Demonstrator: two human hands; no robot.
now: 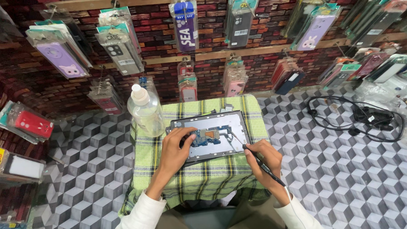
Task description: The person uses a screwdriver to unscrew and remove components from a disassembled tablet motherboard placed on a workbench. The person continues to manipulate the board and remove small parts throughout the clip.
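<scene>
Opened dark-framed flat device (210,135) with a pale inner plate lies on the green-and-yellow checked cloth (201,173) covering the small desk, directly under both hands. Left hand (174,149) rests on the device's near-left edge, its fingers curled and its fingertips touching the small blue circuit board (204,137) at the middle. Right hand (266,158) is closed in a pen grip around a slim black tool (262,165), whose tip reaches onto the device's right side. Just beyond the left hand stands a clear plastic bottle with a white cap (145,109). Far right of the right hand, a coiled black cable (354,117) lies on the cube-patterned surface.
</scene>
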